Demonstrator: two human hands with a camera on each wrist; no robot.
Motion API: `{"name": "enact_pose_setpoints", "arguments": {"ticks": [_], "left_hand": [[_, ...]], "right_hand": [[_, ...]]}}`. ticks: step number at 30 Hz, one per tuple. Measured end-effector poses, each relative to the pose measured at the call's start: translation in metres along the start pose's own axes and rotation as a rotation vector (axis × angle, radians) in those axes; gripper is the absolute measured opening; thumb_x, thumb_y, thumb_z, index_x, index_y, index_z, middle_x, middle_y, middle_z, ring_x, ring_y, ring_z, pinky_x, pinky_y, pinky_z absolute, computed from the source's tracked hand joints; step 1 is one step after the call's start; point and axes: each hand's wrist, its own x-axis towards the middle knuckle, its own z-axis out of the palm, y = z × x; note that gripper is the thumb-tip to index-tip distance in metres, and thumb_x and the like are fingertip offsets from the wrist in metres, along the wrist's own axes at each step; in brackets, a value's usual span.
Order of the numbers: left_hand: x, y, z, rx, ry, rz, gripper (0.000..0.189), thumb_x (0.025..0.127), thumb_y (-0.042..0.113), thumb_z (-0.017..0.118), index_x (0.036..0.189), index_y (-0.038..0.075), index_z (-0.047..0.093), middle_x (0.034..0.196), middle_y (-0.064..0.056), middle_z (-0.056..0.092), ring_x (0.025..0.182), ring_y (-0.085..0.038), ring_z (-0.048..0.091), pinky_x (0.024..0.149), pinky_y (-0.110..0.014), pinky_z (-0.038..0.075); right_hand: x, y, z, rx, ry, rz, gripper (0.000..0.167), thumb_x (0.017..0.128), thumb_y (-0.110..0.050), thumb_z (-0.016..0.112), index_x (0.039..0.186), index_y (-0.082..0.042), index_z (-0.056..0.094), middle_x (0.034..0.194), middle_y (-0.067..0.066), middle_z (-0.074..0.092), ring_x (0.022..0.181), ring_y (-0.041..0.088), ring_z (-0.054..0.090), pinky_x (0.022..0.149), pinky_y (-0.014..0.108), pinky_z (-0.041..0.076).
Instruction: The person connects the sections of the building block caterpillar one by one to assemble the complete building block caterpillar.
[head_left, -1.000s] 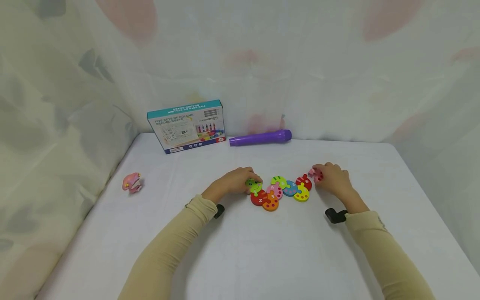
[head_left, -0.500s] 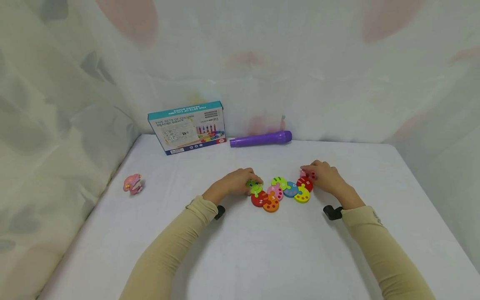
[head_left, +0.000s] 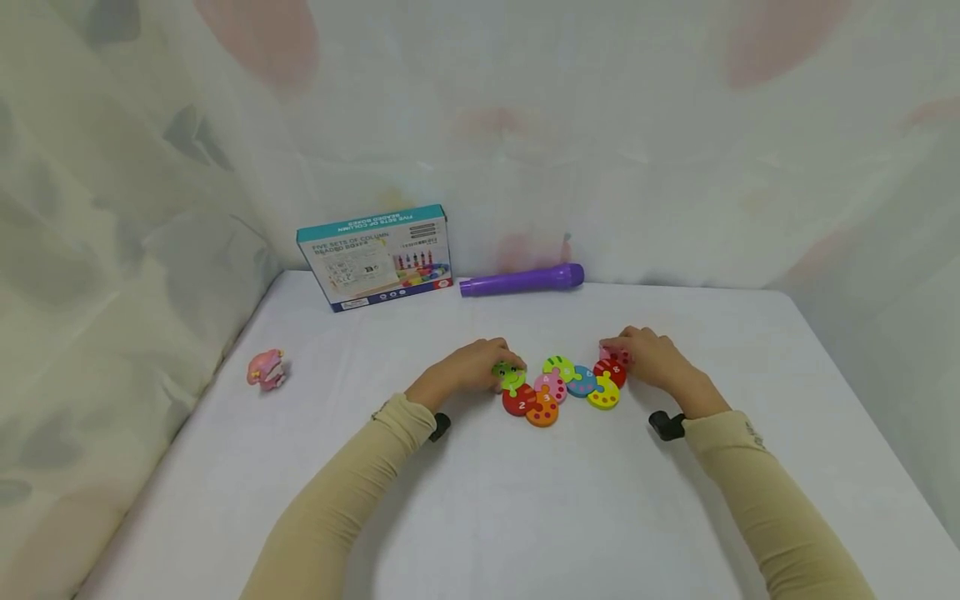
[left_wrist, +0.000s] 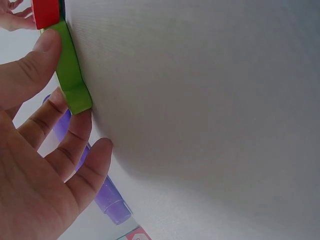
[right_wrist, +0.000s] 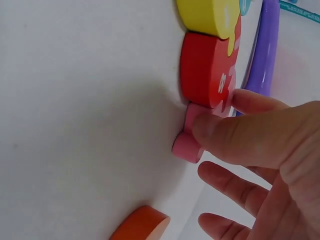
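A caterpillar puzzle of flat, coloured, numbered pieces lies in a zigzag row on the table. At its left end, my left hand (head_left: 482,364) holds the green smiling head piece (head_left: 511,376), thumb on one side and fingertips on the other in the left wrist view. At the other end, my right hand (head_left: 654,358) pinches a pink piece (right_wrist: 188,146) between thumb and forefinger, right against the red piece (right_wrist: 202,70) numbered 8. Between them run red, orange, pink, green, blue and yellow pieces, including the orange piece (head_left: 542,409) numbered 3.
An orange block (right_wrist: 141,224) lies near my right hand in the right wrist view. Behind the puzzle are a purple toy microphone (head_left: 522,281) and a boxed bead set (head_left: 375,258) leaning on the curtain. A pink figurine (head_left: 266,370) stands at the left.
My right hand has brought the pink piece left, from beside the red end piece to against it, then lowered slightly. The left hand has stayed on the green head.
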Motion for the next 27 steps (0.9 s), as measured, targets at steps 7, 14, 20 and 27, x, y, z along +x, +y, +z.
{"name": "enact_pose_setpoints", "arguments": {"ticks": [7,14,20,27], "left_hand": [[0.000,0.000,-0.001,0.018,0.015,-0.003,0.046,0.081,0.012,0.069,0.123,0.027,0.060,0.117,0.001,0.052,0.111,-0.019,0.047,0.097,-0.035,0.039],[-0.002,0.002,-0.005,0.017,0.018,-0.005,0.046,0.080,0.011,0.069,0.123,0.026,0.060,0.118,-0.001,0.053,0.111,-0.021,0.047,0.096,-0.037,0.039],[-0.001,0.001,-0.002,0.030,0.024,-0.003,0.047,0.080,0.011,0.070,0.123,0.026,0.060,0.117,0.000,0.053,0.110,-0.020,0.048,0.096,-0.036,0.039],[0.001,0.002,0.001,0.027,0.007,-0.004,0.047,0.080,0.011,0.070,0.123,0.027,0.060,0.117,0.000,0.053,0.109,-0.020,0.047,0.096,-0.036,0.039]], "right_hand": [[-0.015,0.015,-0.001,0.035,0.043,0.092,0.052,0.082,-0.011,0.066,0.131,-0.006,0.051,0.124,0.025,0.048,0.111,0.044,0.045,0.086,0.065,0.037],[-0.042,0.037,-0.004,0.035,0.045,0.204,0.058,0.079,-0.021,0.070,0.129,0.000,0.049,0.116,0.027,0.051,0.098,0.043,0.050,0.077,0.059,0.043],[-0.053,0.041,0.001,0.089,-0.009,0.298,0.060,0.079,-0.027,0.070,0.126,0.003,0.050,0.108,0.026,0.052,0.092,0.039,0.051,0.073,0.054,0.046],[-0.055,0.040,0.014,0.088,0.061,0.393,0.070,0.080,-0.042,0.066,0.124,0.009,0.047,0.104,0.028,0.051,0.084,0.037,0.051,0.064,0.046,0.048]]}}
